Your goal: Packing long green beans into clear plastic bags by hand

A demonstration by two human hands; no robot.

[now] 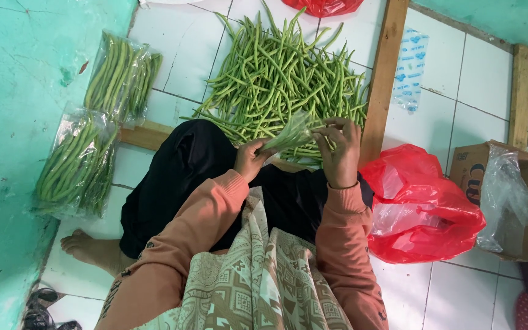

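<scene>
White square floor tiles (184, 46) meet a turquoise painted wall (19, 91) on the left, with a bare wooden frame (383, 73) running across the tiling. Largest on the floor is a loose heap of long green beans (282, 73), spread just ahead of the seated person's knees. To the right lies a crumpled red plastic bag (426, 211) with clear plastic inside it, and beside that a brown cardboard box (505, 195) lined with a clear bag. Along the wall rest two clear plastic packs filled with green beans, one nearer (77, 162) and one farther (123, 76). Above the lap, close to the heap's near edge, the left hand (252, 159) is closed around one end of a small clear bag of green beans (291, 133), while the right hand (339, 150) has its fingers curled over the bag's other end, pinching it.
</scene>
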